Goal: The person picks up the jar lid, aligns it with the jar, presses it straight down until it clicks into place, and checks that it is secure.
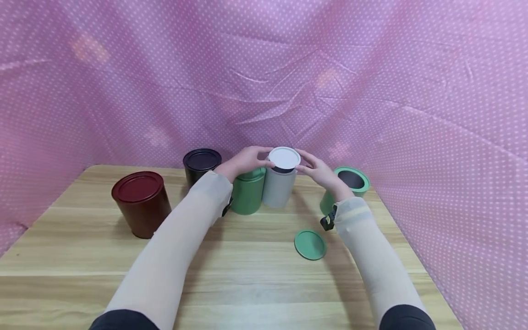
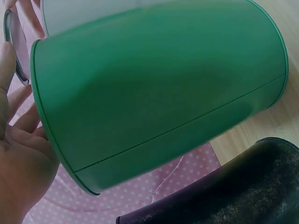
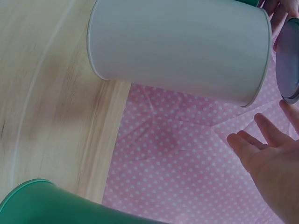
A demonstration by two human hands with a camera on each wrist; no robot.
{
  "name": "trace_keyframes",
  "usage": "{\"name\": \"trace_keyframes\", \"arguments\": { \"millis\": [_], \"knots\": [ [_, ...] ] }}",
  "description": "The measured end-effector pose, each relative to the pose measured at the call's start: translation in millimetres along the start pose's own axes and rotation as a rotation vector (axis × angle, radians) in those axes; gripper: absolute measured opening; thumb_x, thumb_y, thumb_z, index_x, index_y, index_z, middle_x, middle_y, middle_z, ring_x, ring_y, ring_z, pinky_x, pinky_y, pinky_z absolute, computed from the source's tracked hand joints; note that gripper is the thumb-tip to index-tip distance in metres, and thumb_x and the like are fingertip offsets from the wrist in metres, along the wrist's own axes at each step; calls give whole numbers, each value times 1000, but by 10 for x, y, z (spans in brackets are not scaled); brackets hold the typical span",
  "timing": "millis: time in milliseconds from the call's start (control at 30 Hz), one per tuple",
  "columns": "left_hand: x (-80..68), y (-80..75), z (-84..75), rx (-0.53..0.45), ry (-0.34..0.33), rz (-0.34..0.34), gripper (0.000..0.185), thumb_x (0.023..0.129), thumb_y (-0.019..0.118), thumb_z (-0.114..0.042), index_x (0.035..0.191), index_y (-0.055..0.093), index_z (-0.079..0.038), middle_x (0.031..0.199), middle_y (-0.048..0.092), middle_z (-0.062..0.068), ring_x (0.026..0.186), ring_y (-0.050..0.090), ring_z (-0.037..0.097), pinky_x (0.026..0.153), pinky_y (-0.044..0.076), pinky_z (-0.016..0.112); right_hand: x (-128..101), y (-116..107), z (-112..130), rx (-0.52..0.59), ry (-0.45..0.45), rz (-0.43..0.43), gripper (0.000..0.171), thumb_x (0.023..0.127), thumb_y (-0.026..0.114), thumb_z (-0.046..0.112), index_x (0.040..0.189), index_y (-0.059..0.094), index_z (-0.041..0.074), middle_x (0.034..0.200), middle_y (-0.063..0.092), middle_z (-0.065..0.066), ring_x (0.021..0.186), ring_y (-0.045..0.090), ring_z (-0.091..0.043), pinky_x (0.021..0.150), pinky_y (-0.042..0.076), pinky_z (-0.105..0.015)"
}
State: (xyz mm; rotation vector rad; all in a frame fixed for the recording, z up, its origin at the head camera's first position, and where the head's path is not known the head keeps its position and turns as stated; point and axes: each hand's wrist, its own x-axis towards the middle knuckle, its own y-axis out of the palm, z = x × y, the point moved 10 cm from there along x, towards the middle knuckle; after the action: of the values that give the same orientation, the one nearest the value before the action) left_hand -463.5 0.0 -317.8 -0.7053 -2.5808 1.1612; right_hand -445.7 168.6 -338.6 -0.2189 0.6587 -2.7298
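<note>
Both hands hold a round white lid (image 1: pixel 284 157) just above a white can (image 1: pixel 278 189), with a dark gap between them. My left hand (image 1: pixel 246 160) has thumb and fingers at the lid's left edge. At its right edge are the thumb and a finger of my right hand (image 1: pixel 321 174). The right wrist view shows the lid (image 3: pixel 287 60) apart from the can (image 3: pixel 182 46). A lidded green can (image 1: pixel 247 197) stands beside the white one, under the left hand; in the left wrist view this green can (image 2: pixel 159 93) hides part of the fingers.
An uncovered green can (image 1: pixel 364 184) stands at the right, partly behind the right wrist. Its green lid (image 1: pixel 310 244) lies flat on the wooden table (image 1: pixel 255 284). Further left are a black can (image 1: pixel 202 160) and a dark red can (image 1: pixel 142 206), both lidded. Pink dotted cloth (image 1: pixel 264 68) hangs behind.
</note>
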Motion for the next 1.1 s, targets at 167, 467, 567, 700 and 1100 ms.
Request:
{"name": "trace_keyframes", "arguments": {
  "millis": [167, 467, 567, 700, 1100],
  "knots": [
    [61, 18, -25, 10, 0, 26, 65, 92, 65, -40, 148, 41, -16, 151, 43, 8, 141, 37, 25, 117, 30, 41, 7, -31, 7, -1, -7, 11, 60, 100, 52, 12, 153, 26, 8, 156, 30, -18, 142, 32, -37, 111, 38, -49],
    [74, 56, 43, 42, -32, 46, 65, 93, 63, -40, 149, 39, -16, 152, 41, 8, 142, 36, 25, 117, 29, 41, 46, -9, -100, -57, 44, 18, 60, 100, 54, 22, 153, 28, 14, 158, 28, -13, 145, 26, -34, 116, 30, -49],
    [84, 89, 67, 48, -33, 48, 65, 93, 62, -40, 149, 39, -15, 152, 42, 9, 141, 37, 25, 117, 29, 42, 47, 2, -158, -61, 63, 20, 61, 99, 55, 25, 153, 28, 16, 158, 29, -12, 145, 28, -34, 116, 28, -50],
    [92, 121, 81, 57, -31, 41, 63, 94, 61, -38, 148, 41, -12, 150, 44, 10, 140, 38, 26, 117, 29, 41, 49, 19, -231, -63, 82, 29, 62, 98, 55, 31, 153, 29, 20, 156, 34, -11, 143, 33, -33, 116, 28, -52],
    [108, 131, 133, 110, -55, 45, 60, 95, 60, -40, 146, 43, -13, 143, 52, 10, 137, 44, 26, 121, 11, 52, 54, 55, -271, -105, 107, 62, 64, 98, 55, 37, 154, 27, 23, 157, 31, -12, 143, 31, -36, 115, 25, -59]
  ]
}}
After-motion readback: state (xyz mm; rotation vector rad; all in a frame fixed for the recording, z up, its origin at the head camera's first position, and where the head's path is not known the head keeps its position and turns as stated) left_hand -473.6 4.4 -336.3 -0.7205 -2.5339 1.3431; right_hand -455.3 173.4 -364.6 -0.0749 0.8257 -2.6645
